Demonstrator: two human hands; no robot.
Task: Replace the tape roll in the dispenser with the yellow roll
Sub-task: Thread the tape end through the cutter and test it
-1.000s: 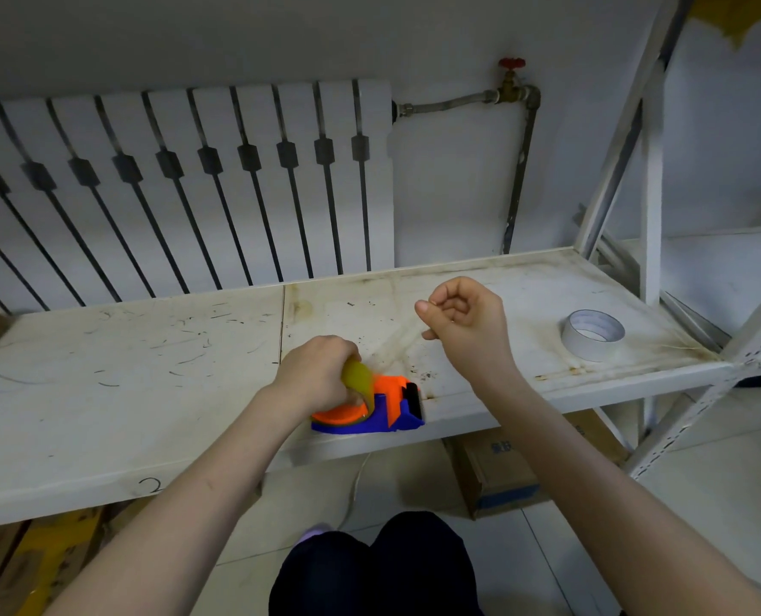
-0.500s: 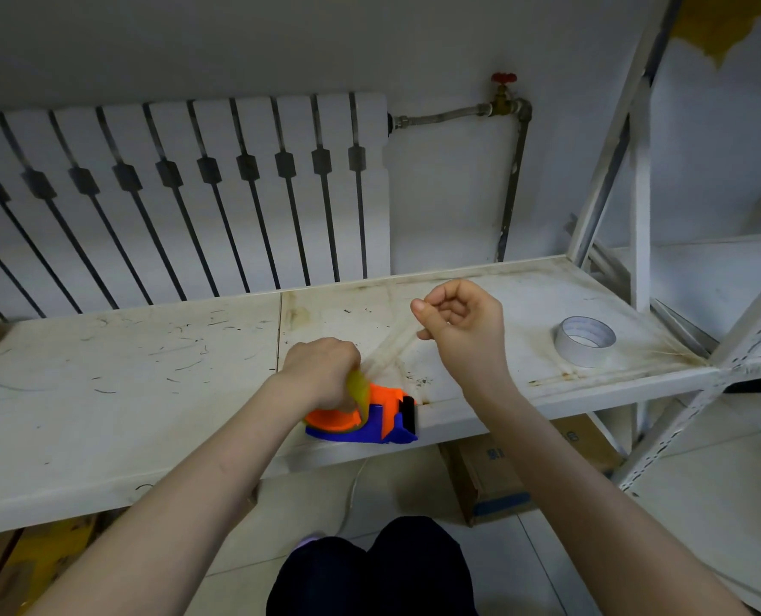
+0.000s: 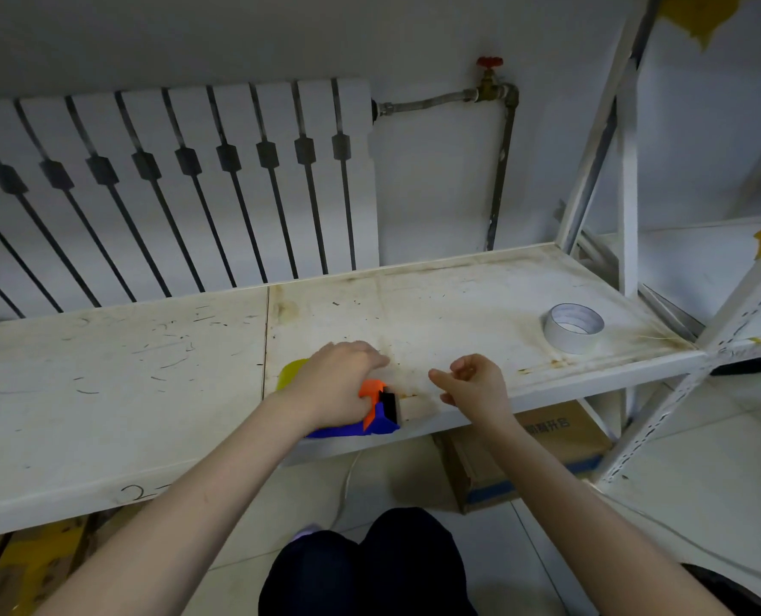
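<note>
The orange and blue tape dispenser [image 3: 376,411] lies at the front edge of the white shelf [image 3: 116,389]. My left hand [image 3: 338,384] covers most of it from above, fingers spread over its top. A bit of the yellow roll [image 3: 290,373] shows at the left of that hand; whether it sits in the dispenser is hidden. My right hand [image 3: 472,384] hovers just right of the dispenser, fingers loosely curled with thumb and forefinger pinched; I cannot tell if a tape end is between them. A white tape roll [image 3: 573,327] lies flat at the shelf's right.
A white radiator [image 3: 169,184] stands behind the shelf, with a pipe and red valve [image 3: 489,63] to its right. White rack uprights [image 3: 627,180] rise at the right end. A cardboard box [image 3: 543,442] sits on the floor under the shelf. My knees [image 3: 369,566] are below.
My left hand has flattened over the dispenser and the yellow roll now shows at its left. My right hand has dropped lower and closer to the dispenser.
</note>
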